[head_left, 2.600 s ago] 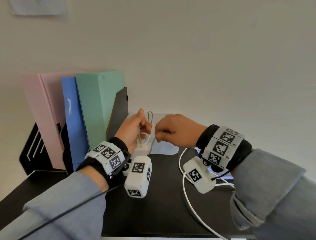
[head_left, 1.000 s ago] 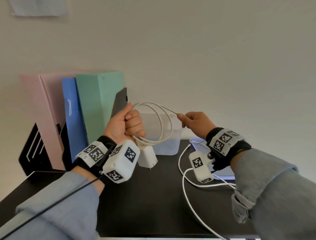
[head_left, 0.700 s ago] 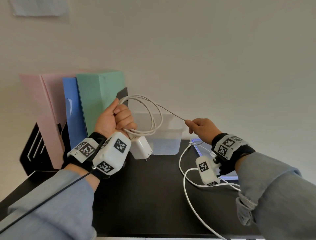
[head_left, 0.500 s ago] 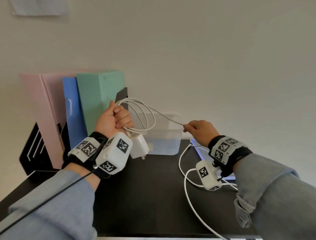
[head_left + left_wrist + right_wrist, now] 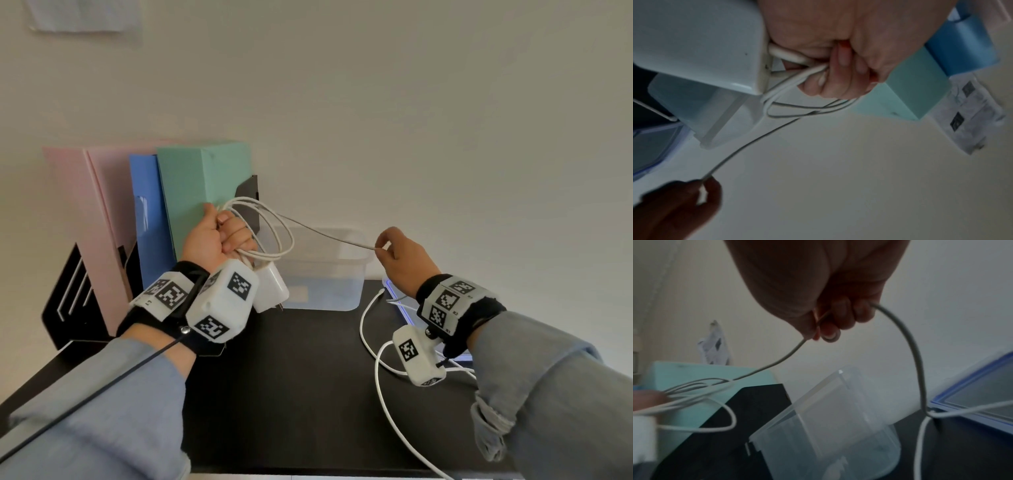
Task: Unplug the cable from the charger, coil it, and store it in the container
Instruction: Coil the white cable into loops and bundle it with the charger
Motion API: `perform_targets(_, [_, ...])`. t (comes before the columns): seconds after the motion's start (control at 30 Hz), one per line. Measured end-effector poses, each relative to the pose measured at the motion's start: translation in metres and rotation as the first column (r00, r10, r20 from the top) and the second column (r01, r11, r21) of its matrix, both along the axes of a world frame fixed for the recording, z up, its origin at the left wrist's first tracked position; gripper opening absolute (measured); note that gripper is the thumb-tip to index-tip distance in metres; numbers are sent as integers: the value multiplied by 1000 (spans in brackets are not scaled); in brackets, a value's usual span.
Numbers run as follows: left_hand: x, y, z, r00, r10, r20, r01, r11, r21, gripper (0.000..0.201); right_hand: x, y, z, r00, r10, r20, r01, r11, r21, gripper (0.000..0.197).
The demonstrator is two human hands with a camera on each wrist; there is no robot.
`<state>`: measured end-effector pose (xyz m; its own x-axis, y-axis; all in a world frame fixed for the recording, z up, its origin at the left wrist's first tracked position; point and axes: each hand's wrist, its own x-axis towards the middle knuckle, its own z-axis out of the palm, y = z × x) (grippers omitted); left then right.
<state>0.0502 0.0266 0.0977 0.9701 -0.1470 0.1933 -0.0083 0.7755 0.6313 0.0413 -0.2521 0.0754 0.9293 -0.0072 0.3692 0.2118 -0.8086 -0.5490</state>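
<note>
My left hand [image 5: 219, 236] is raised in a fist round several loops of the white cable [image 5: 274, 233]. The white charger [image 5: 270, 287] hangs from the loops just below that fist, still joined to the cable [image 5: 789, 55]. From the loops a strand runs right to my right hand [image 5: 397, 253], which pinches it [image 5: 826, 331] between thumb and fingers. The rest of the cable [image 5: 380, 383] drops from that hand and trails over the black table. The clear plastic container [image 5: 329, 274] stands open behind and between my hands.
Pink, blue and green folders [image 5: 191, 192] stand in a black rack [image 5: 68, 294] at the back left, close behind my left hand. A blue-rimmed lid [image 5: 972, 399] lies on the table [image 5: 294, 377] under my right wrist. A white wall rises right behind the table.
My left hand has risen and moved left with the loops and the hanging charger. My right hand has slid outward along the cable, stretching a strand between the hands.
</note>
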Motion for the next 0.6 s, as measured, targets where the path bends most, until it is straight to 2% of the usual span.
perform_targets(0.17, [-3, -14, -4, 997, 69, -39, -66, 994, 85, 61, -15, 18, 16, 995, 20, 95, 2, 974, -227, 12])
perform_targets(0.4, [-11, -30, -8, 994, 109, -10, -104, 971, 215, 45, -25, 39, 23, 957, 211, 198, -75, 842, -534, 20])
perform_targets(0.5, [-15, -36, -7, 996, 85, -10, -81, 969, 232, 44, -27, 44, 25, 948, 274, 160, -132, 799, -587, 21])
perform_targets(0.6, [-20, -43, -9, 995, 96, 38, -103, 940, 326, 43, -30, 50, 29, 943, 317, 100, -205, 790, -578, 20])
